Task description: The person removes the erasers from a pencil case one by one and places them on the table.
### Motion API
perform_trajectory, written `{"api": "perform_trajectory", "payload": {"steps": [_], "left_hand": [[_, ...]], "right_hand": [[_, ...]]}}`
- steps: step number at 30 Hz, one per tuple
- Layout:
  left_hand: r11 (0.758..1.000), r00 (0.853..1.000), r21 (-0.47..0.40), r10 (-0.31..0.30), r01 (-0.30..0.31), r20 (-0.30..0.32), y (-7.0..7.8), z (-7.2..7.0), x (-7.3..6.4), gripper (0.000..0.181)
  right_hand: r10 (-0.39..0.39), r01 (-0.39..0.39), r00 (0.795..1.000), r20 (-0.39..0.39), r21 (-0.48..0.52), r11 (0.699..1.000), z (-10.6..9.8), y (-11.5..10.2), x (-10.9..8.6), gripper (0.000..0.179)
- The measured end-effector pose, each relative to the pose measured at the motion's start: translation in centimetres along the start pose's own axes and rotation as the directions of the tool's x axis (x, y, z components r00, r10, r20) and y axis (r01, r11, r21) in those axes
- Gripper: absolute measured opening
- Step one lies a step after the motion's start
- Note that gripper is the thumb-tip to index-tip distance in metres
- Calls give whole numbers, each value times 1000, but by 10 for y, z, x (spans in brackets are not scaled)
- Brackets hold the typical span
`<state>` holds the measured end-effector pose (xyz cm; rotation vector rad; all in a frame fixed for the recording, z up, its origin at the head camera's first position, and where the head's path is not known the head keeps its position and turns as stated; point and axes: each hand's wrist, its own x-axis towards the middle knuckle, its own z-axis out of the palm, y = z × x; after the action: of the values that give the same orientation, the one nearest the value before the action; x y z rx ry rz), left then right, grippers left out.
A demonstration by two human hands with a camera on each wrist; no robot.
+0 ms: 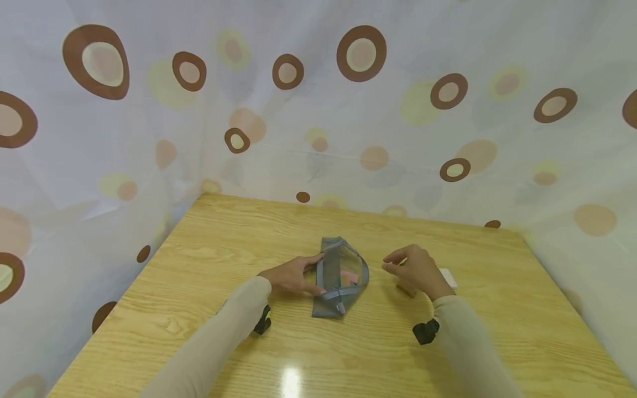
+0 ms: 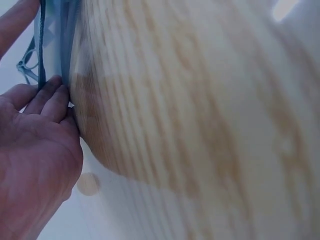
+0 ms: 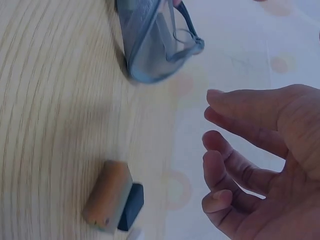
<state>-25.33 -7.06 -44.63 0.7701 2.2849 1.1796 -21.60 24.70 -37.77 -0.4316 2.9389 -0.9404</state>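
Note:
A grey zippered mesh pouch (image 1: 329, 273) lies on the wooden table with its mouth gaping toward the right. Inside it, a pinkish piece (image 1: 350, 276) shows through the opening. My left hand (image 1: 293, 275) grips the pouch's left side, thumb and fingers spread along the edge; the left wrist view shows fingertips against the pouch fabric (image 2: 52, 45). To the right of the pouch, my right hand (image 1: 417, 270) hovers with fingers loosely bent and nothing between them. Below that hand sits an orange-brown block (image 3: 107, 197), beside a dark block (image 3: 131, 207).
A white object (image 1: 449, 277) lies just right of my right hand, partly hidden by it. The wooden table (image 1: 239, 232) is bordered at the back and sides by a hanging sheet (image 1: 318, 110) with brown and yellow circles.

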Motion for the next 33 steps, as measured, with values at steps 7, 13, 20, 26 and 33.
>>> {"api": "perform_trajectory", "payload": {"steps": [7, 13, 20, 26, 33], "left_hand": [[1000, 1000, 11, -14, 14, 0, 1, 2, -1, 101], [1000, 1000, -4, -10, 10, -5, 2, 2, -1, 99], [1000, 1000, -2, -2, 2, 2, 6, 2, -2, 99], [1000, 1000, 14, -14, 15, -13, 5, 1, -2, 100], [1000, 1000, 27, -8, 8, -14, 5, 1, -2, 100]], "right_hand": [[-18, 17, 997, 71, 16, 1000, 27, -9, 14, 25], [-17, 15, 997, 73, 17, 1000, 46, -13, 21, 25], [14, -15, 996, 93, 9, 1000, 53, -13, 23, 28], [37, -38, 993, 111, 6, 999, 55, -14, 24, 24], [54, -60, 986, 158, 34, 998, 52, -17, 25, 20]]}}
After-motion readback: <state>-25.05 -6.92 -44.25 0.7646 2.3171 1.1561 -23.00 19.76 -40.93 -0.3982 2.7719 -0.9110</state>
